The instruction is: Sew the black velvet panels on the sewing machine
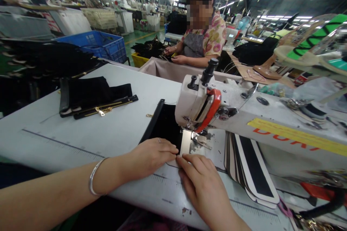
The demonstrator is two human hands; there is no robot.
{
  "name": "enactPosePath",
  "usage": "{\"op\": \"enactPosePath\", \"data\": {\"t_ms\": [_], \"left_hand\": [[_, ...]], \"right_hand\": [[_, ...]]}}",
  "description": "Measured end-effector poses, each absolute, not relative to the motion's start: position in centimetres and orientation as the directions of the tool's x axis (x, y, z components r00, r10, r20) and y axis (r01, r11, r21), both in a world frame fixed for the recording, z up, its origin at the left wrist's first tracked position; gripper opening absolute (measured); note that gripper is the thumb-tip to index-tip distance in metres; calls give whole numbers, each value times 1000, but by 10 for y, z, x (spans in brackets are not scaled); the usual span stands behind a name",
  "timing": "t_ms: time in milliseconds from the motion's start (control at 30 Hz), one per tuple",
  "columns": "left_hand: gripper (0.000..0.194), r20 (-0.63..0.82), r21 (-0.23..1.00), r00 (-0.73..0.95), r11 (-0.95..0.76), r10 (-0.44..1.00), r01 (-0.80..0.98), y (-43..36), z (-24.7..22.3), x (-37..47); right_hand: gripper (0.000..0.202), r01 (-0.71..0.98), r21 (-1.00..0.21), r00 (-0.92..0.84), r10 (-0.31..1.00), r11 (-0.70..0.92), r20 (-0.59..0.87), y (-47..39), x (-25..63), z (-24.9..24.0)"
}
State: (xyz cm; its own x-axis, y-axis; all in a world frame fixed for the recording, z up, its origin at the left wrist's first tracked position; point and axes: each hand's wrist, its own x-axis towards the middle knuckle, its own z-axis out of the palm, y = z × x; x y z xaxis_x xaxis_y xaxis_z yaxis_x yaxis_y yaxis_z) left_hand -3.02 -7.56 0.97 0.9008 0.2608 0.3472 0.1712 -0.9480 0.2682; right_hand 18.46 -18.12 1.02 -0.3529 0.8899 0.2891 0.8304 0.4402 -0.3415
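Note:
A black fabric piece (pixel 168 124) with a pale strip (pixel 185 142) along its right edge lies under the head of a sewing machine (pixel 189 97). My left hand (pixel 153 157) rests flat on the lower part of the black fabric, fingers stretched to the right, a bracelet on the wrist. Close beside it, my right hand (pixel 202 177) has its fingertips on the lower end of the pale strip. Both hands have their fingers extended. The two hands nearly touch just in front of the needle area, which the machine head partly hides.
Black pieces with gold zippers (pixel 94 95) lie on the table (pixel 67 144) at left. Long rounded panels (pixel 255 166) are stacked right of the needle. Beyond the table, a person (pixel 203 36) handles dark pieces near a yellow crate (pixel 138 60); a blue crate (pixel 100 45) stands further left.

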Motion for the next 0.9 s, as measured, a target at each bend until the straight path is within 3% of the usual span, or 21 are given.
{"op": "enactPosePath", "data": {"t_ms": [567, 900], "left_hand": [[21, 336, 176, 902, -959, 271, 222, -39, 3, -14], [20, 289, 324, 867, -894, 405, 310, -19, 5, -6]], "right_hand": [[38, 883, -278, -332, 922, 379, 201, -151, 191, 17], [47, 908, -245, -300, 936, 339, 182, -143, 190, 12]]}}
